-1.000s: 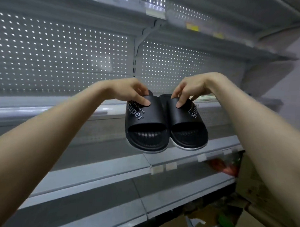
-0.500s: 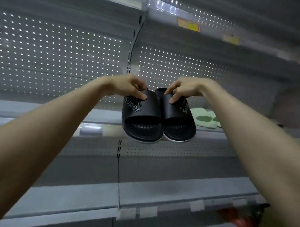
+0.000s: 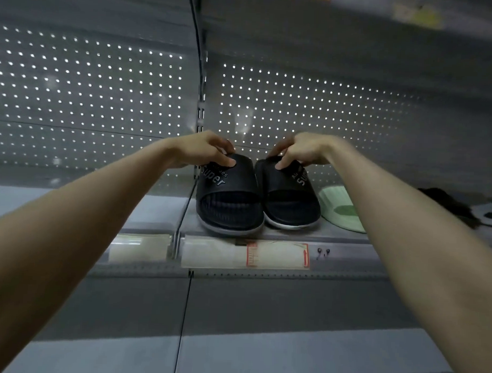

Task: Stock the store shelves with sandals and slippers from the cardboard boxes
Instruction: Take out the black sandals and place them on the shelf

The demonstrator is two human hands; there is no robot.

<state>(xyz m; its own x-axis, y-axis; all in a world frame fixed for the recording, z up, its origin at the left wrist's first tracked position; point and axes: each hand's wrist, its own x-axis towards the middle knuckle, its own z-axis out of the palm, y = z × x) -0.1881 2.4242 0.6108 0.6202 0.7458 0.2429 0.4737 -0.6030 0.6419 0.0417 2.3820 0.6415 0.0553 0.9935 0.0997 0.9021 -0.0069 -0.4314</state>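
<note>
Your left hand [image 3: 209,151] pinches the left black slipper [image 3: 227,197] by its strap top, your right hand [image 3: 301,152] the right black slipper [image 3: 289,199] likewise; both seem to rest on the shelf [image 3: 343,237], beside a green slipper [image 3: 341,209]. Light, bendy foam, probably: grip the straps

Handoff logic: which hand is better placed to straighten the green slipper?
Likely right: right hand pinches the right black slide beside the green slipper; left hand grips the left black slide, farther.
</note>
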